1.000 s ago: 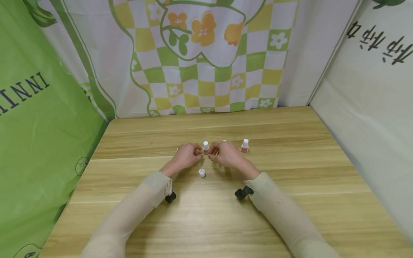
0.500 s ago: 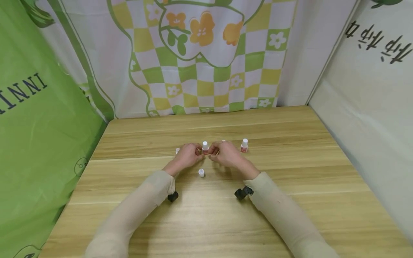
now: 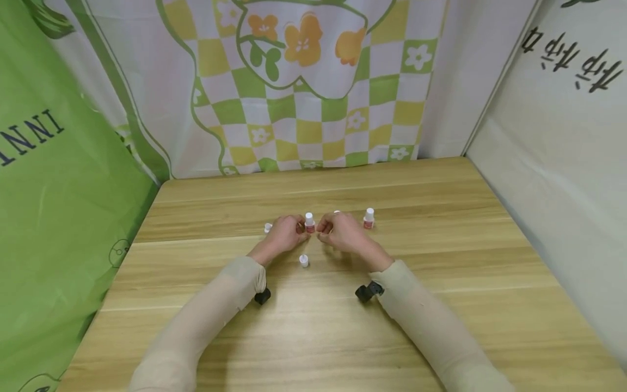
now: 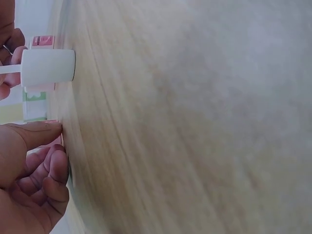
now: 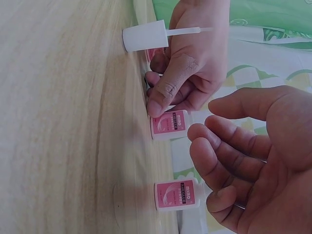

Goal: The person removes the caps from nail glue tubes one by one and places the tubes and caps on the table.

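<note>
A small white nail glue bottle [image 3: 309, 224] with a pink label and white cap stands upright on the table between my hands. My left hand [image 3: 286, 232] pinches it low down, thumb at its front; in the right wrist view the thumb tip lies at the corner of the bottle [image 5: 169, 125]. My right hand [image 3: 341, 233] is just right of it, a small gap away, fingers loosely bent with nothing in them [image 5: 251, 153]. Nearer to me, a white brush cap [image 3: 304, 261] stands upside down with its brush pointing up.
Another capped nail glue bottle [image 3: 369, 219] stands to the right. A white-topped piece [image 3: 268, 227] shows behind the left hand, and one more white top [image 3: 337, 212] behind the right. A wooden table [image 3: 323, 337] carries everything; a checked cloth [image 3: 313, 130] hangs behind it.
My right fingers have drawn slightly back from the bottle, so a gap now shows. The left hand stays at the bottle. The head view has shifted a little.
</note>
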`<action>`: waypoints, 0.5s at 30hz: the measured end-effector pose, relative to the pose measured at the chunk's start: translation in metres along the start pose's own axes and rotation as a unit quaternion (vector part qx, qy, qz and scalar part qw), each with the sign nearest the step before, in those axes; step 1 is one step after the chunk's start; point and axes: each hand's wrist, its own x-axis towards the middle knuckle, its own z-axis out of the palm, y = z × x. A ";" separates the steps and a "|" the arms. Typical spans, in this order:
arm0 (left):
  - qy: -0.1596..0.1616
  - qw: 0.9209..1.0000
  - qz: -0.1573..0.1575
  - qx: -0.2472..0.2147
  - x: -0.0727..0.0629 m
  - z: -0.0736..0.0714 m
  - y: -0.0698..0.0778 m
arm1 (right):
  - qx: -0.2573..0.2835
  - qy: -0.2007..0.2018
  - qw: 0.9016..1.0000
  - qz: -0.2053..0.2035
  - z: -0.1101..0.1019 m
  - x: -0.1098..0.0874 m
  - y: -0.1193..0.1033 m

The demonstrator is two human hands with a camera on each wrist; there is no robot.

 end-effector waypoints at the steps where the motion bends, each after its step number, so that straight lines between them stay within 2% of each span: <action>1: -0.001 1.000 0.000 -0.001 0.000 0.000 0.000 | 0.000 -0.001 1.000 0.002 0.000 0.000 0.000; 7: -0.008 1.000 -0.001 0.000 0.000 -0.001 0.002 | -0.001 -0.007 1.000 0.006 0.000 0.000 0.000; 15: -0.001 1.000 0.013 -0.005 0.001 -0.001 0.002 | 0.004 -0.002 1.000 0.008 0.000 0.001 0.001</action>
